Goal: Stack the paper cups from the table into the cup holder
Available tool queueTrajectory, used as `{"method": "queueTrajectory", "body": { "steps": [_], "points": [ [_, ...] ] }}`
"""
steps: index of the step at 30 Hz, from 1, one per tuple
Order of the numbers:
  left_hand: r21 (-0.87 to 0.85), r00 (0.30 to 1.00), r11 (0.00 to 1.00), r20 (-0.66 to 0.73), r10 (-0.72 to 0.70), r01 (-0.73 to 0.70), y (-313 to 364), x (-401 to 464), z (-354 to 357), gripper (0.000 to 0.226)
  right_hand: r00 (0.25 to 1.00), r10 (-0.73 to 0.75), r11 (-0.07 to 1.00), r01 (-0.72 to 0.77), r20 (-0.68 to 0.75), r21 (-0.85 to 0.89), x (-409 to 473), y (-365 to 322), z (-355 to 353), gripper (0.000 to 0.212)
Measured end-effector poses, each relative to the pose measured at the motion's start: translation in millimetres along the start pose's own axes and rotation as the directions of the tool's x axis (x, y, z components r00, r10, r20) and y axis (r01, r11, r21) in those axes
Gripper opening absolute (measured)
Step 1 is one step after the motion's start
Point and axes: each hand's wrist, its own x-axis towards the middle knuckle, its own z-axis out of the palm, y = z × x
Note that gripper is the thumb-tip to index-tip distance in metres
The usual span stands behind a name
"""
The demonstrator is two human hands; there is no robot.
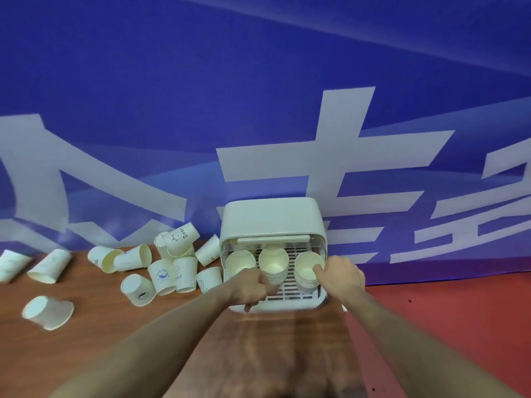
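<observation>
1. Paper is what the right hand [343, 275] touches: its fingertips [318, 268] pinch the rim of the top cup on the right stack [308, 271], thumb side hidden, so I cannot tell how tight the hold is.
2. Just beside those fingers, toward the other hand, stands the middle stack [273, 264], and past it the left stack [240, 264]. All three stand mouth-up on the slotted tray of the white cup holder [273, 219].
3. The left hand [253, 287] is curled low at the front of the tray, touching the foot of the middle stack. Its fingers are bent, but I cannot tell if they hold anything.
4. Far out past the left hand, loose paper cups [161, 275] lie in a heap on the brown table [100, 326]. Some stand, some lie on their sides, and one cup [47, 311] sits well apart from the rest.
5. I think these cups are very light and thin. They would squash if squeezed hard, and a bump would roll them away.
6. The best place to hold one looks like the rim or the upper wall, with a soft pinch, mouth up, so it slides straight into a stack.
7. A tall stack may wobble, so pushing down gently seems wise.
</observation>
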Motion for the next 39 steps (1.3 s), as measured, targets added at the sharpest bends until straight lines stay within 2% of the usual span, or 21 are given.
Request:
{"method": "queueTrajectory", "body": {
  "steps": [3, 6, 8, 10, 12, 14, 19, 24, 31, 39],
  "points": [
    [0.043, 0.998, 0.999, -0.049, -0.028, 0.03, -10, -15, -12, 0.042, 0.991, -0.127, 0.991, 0.124, -0.05, -0.05, -17, -15, -9, 0.033],
    [0.147, 0.977, 0.986, -0.208, -0.051, 0.083, -28, -32, -25, 0.037, 0.943, -0.316, 0.948, 0.317, -0.104, -0.009, -41, -38, -18, 0.034],
    [0.206, 0.94, 0.97, -0.338, -0.053, 0.129, -46, -48, -34, 0.039, 0.877, -0.458, 0.886, 0.464, -0.147, 0.01, -58, -58, -20, 0.03],
    [0.189, 0.901, 0.97, -0.43, -0.057, 0.152, -64, -68, -43, 0.037, 0.79, -0.587, 0.803, 0.596, -0.178, 0.0, -73, -78, -18, 0.027],
    [0.17, 0.866, 0.971, -0.496, -0.065, 0.17, -84, -92, -51, 0.042, 0.706, -0.693, 0.718, 0.694, -0.147, -0.053, -87, -102, -10, 0.037],
    [0.199, 0.83, 0.959, -0.555, -0.06, 0.203, -106, -113, -60, 0.063, 0.663, -0.745, 0.667, 0.741, -0.074, -0.079, -98, -124, -1, 0.054],
    [0.221, 0.738, 0.918, -0.667, -0.105, 0.33, -165, -175, -89, 0.091, 0.609, -0.793, 0.604, 0.789, 0.012, -0.114, -126, -188, 13, 0.073],
    [0.129, 0.655, 0.894, -0.726, -0.21, 0.429, -231, -229, -122, 0.09, 0.605, -0.795, 0.596, 0.794, 0.049, -0.119, -144, -252, 24, 0.079],
    [-0.002, 0.609, 0.863, -0.708, -0.358, 0.505, -330, -287, -147, 0.089, 0.595, -0.795, 0.58, 0.803, 0.122, -0.136, -159, -345, 39, 0.077],
    [-0.084, 0.607, 0.845, -0.659, -0.444, 0.527, -425, -311, -176, 0.095, 0.603, -0.774, 0.58, 0.797, 0.193, -0.166, -161, -449, 73, 0.078]
  ]
}}
